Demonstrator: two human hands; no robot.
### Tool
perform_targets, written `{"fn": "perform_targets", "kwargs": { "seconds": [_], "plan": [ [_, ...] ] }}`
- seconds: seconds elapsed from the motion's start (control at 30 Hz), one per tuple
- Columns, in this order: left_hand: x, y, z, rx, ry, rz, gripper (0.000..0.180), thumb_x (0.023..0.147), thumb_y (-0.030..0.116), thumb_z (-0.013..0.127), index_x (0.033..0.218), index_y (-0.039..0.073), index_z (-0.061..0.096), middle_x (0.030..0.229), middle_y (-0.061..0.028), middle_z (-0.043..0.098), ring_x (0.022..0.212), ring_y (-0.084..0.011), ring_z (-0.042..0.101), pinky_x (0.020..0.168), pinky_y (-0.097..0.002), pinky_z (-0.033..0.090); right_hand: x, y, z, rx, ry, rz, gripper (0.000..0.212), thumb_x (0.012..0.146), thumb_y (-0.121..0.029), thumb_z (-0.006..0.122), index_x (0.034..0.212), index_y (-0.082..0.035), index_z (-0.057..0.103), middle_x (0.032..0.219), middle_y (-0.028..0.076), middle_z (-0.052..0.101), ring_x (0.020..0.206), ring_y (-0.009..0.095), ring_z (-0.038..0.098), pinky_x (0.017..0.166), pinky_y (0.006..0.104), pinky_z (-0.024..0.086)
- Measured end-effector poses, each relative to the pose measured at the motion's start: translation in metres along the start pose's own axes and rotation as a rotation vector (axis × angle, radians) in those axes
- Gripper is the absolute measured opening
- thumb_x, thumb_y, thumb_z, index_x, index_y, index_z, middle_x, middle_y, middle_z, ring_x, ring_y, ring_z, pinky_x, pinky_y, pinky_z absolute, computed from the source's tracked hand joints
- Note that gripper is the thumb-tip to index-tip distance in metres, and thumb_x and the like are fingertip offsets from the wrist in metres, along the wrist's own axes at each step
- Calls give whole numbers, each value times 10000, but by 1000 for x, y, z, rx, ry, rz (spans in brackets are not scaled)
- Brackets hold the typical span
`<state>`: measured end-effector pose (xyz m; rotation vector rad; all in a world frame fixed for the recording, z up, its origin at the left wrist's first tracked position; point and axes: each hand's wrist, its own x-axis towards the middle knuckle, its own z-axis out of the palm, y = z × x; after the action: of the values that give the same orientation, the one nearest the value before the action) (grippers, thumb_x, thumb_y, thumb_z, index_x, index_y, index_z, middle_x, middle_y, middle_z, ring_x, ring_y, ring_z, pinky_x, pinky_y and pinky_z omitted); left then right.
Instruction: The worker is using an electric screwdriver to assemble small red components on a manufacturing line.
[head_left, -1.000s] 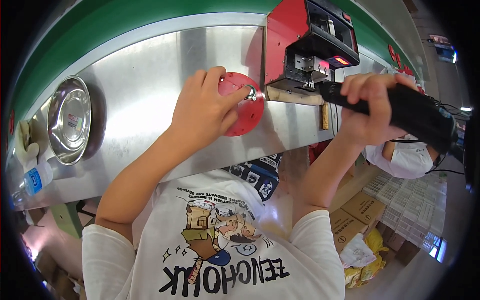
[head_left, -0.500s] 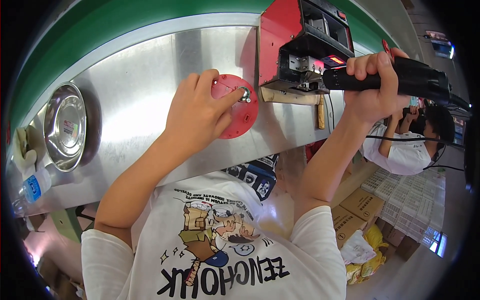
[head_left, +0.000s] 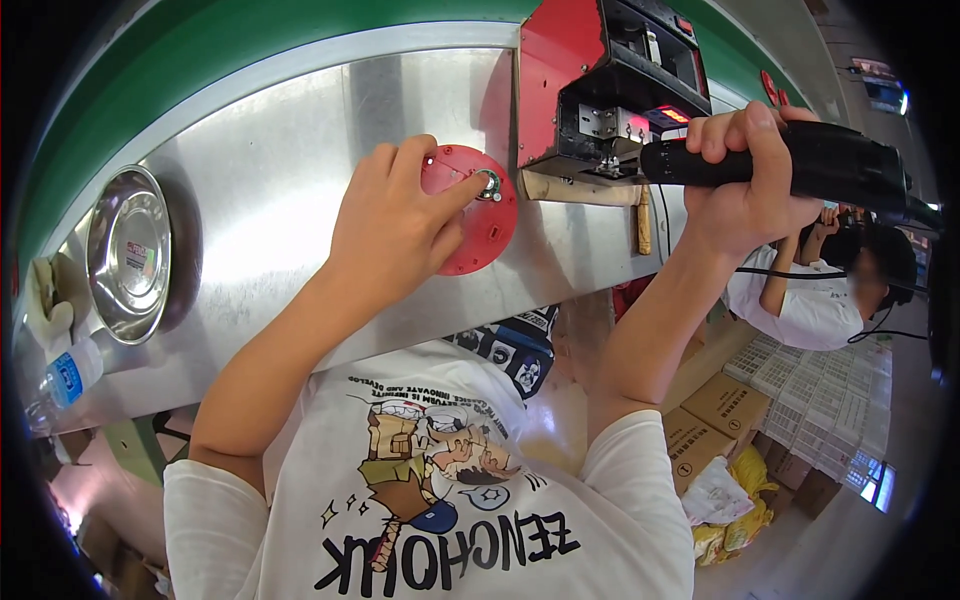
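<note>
On the steel bench lies a red round plate (head_left: 480, 240) with small holes and a round metal fitting (head_left: 489, 185) near its upper right. My left hand (head_left: 395, 215) is over the plate's left side, some fingers bent at its edge and one fingertip pressing on the fitting; it steadies the plate. A black electric screwdriver (head_left: 840, 168) lies level in my right hand (head_left: 745, 165), fingers wrapped round its body. Its tip points left into the front of a red and black screw feeder (head_left: 565, 90) with a lit red display; exact contact there is too small to tell.
A steel bowl (head_left: 130, 255) stands at the bench's left, near a glove (head_left: 50, 310) and a plastic bottle (head_left: 68, 378). A wooden-handled tool (head_left: 643, 222) lies by the feeder. Cartons (head_left: 715, 410) and another person (head_left: 800, 300) are at right. A black cable (head_left: 790, 271) hangs there.
The screwdriver and my right hand have shifted slightly left at the feeder. A small part in the feeder's upper opening has changed position. My left hand and the plate have hardly moved.
</note>
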<state>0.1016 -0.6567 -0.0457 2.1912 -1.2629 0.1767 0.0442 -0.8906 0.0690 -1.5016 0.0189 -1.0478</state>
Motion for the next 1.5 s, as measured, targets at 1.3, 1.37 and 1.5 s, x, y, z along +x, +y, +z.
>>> {"fn": "perform_targets", "kwargs": {
  "seconds": [1.3,1.37,1.5],
  "plan": [
    [4,2,-4,-49,-39,3,397,713,96,685,1108,135,699,1151,-194,536,953,-334,533,824,-414,453,4,11,-19,153,-165,-15,379,796,86,524,1156,-26,482,662,91,484,469,205,487,481,399,468],
    [4,0,-3,-40,-37,6,394,715,94,683,1107,134,700,1150,-193,536,951,-333,533,823,-414,453,6,11,-20,172,-370,-28,384,801,86,540,1154,-50,474,673,85,490,473,194,484,487,383,467],
    [2,0,-1,-14,2,26,418,683,125,694,1099,161,698,1120,-177,540,923,-320,529,795,-404,453,1,10,-18,231,-570,-62,377,814,74,555,1155,-53,459,679,78,489,472,178,472,490,361,463]
  ]
}}
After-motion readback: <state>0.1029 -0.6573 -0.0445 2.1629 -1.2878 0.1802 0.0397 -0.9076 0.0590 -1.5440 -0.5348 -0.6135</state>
